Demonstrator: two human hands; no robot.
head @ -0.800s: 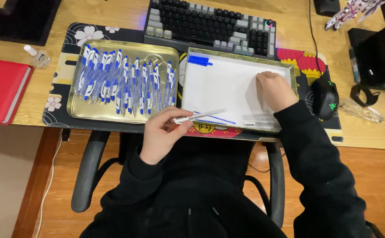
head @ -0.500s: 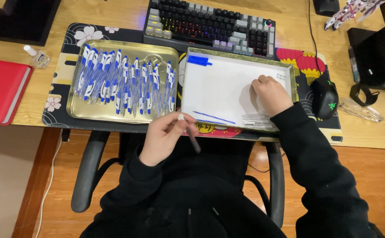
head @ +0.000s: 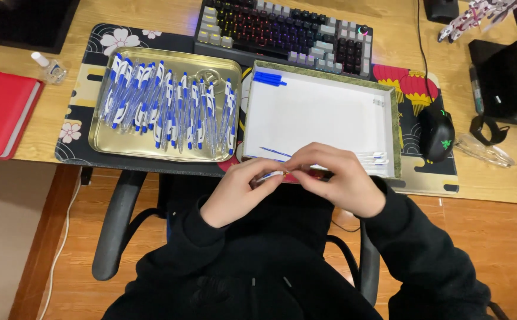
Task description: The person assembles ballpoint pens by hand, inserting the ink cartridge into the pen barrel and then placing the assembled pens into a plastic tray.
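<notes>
My left hand (head: 239, 191) and my right hand (head: 336, 178) meet at the near edge of the desk, both pinching a clear pen barrel (head: 270, 175) between their fingertips. Right behind them sits a white shallow box (head: 320, 112) holding blue pen parts (head: 268, 79) at its far left corner, a thin blue refill (head: 273, 152) near the front, and small white pieces (head: 377, 157) at the front right. To the left, a gold metal tray (head: 166, 105) carries several blue-and-white pens laid in rows.
A backlit keyboard (head: 282, 32) lies behind the box and a black mouse (head: 436, 131) to its right. A red folder (head: 0, 109) and a small clear bottle (head: 48, 68) sit at the left. Chair armrests (head: 113, 228) flank my lap.
My right hand left the box's right side and came down to the left hand. Both now grip the pen barrel, which the left hand held alone before.
</notes>
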